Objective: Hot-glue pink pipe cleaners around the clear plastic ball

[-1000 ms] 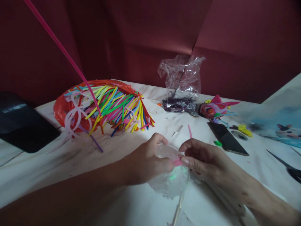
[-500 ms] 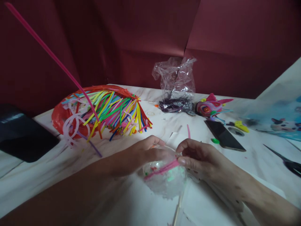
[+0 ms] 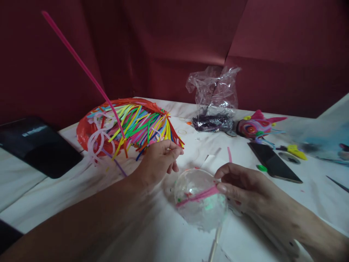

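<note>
My right hand [image 3: 240, 187] pinches the right rim of a clear, round, shell-like plastic piece [image 3: 200, 213], thumb at the end of a pink strip [image 3: 197, 196] lying across it. Small red and green bits show on the plastic. A thin pale stick [image 3: 215, 245] extends below it. My left hand [image 3: 165, 160] is up and to the left of the plastic piece, apart from it. Its thumb and fingertips are pressed together; whether anything small is between them, I cannot make out. Behind it lies a heap of colourful pipe cleaners [image 3: 144, 127] in a red plastic bag [image 3: 84, 134].
A long pink pipe cleaner [image 3: 81, 65] slants up from the heap. At left lies a black tablet-like device [image 3: 40, 145]. Farther back are a crinkled clear bag [image 3: 215, 91] and a pink fish-like figure [image 3: 255, 125]. A phone [image 3: 274, 162] and a dark pointed blade [image 3: 338, 183] lie right.
My left hand has come off the plastic piece and moved up and left, uncovering its upper part. My right hand keeps its hold. The whole view has shifted, moving things rightward.
</note>
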Demonstrator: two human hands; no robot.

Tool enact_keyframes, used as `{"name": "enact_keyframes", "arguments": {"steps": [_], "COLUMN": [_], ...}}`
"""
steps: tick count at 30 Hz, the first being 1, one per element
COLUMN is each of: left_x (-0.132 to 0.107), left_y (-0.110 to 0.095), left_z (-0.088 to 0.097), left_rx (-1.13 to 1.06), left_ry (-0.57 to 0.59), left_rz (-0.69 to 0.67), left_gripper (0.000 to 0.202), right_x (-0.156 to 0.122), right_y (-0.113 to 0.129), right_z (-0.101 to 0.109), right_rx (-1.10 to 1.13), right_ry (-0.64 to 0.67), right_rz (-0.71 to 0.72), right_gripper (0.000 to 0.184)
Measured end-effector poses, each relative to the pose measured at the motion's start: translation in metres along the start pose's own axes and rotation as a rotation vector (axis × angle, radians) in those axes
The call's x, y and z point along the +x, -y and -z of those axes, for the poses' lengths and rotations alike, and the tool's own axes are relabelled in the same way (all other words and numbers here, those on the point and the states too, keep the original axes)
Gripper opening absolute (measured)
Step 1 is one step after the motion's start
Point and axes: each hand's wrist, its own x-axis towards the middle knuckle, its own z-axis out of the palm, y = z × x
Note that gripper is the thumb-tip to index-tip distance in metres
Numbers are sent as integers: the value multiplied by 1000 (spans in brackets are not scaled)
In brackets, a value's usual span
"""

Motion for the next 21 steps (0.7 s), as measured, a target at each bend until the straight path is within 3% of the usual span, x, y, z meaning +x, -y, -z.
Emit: {"name": "enact_keyframes", "arguments": {"steps": [5, 9, 12, 14, 17, 21], "left_x": [-1, -4, -11, -16, -23, -27], "left_y": [-1, 2, 4, 2, -3, -7], "left_z": [2, 3, 3, 3, 3, 1], "left_rx": [77, 180, 109, 82, 220, 274], "left_ry": [14, 168, 371, 498, 592, 528], "left_rz": [-60, -71, 58, 100, 94, 78], "left_gripper": [42, 28, 72, 86, 81, 73], "right_x": [1, 1, 1, 0, 0, 2], "right_y": [5, 8, 7, 4, 0, 0], "right_z": [-2, -4, -2, 1, 4, 3], "right_rx": [-27, -38, -37, -47, -73, -90], "right_ry": [0, 4, 30, 47, 65, 76], "right_rz": [-18, -17, -21, -21, -21, -20], "right_gripper": [61, 62, 60, 55, 51, 51]}}
